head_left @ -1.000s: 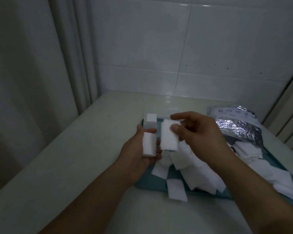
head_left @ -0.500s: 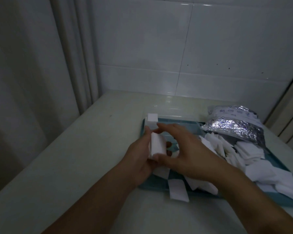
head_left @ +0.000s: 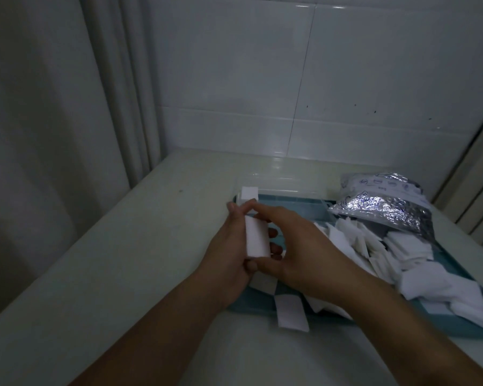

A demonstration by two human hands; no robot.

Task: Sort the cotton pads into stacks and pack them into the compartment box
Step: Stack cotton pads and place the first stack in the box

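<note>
My left hand [head_left: 229, 254] grips a stack of cotton pads [head_left: 257, 237] upright, fingers curled round it. My right hand [head_left: 304, 249] pinches its two ends above the teal tray [head_left: 457, 325].

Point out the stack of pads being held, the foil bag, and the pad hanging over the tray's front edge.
held stack of pads [head_left: 257, 237], head view, its white front face.
foil bag [head_left: 385, 208], head view, crinkled silver side.
overhanging pad [head_left: 291, 313], head view, its middle.

The right hand [head_left: 299, 246] hid the near-left part of the tray [head_left: 290, 201]. The bag [head_left: 385, 201] covered some pads [head_left: 418, 263]; its print was unreadable.
</note>
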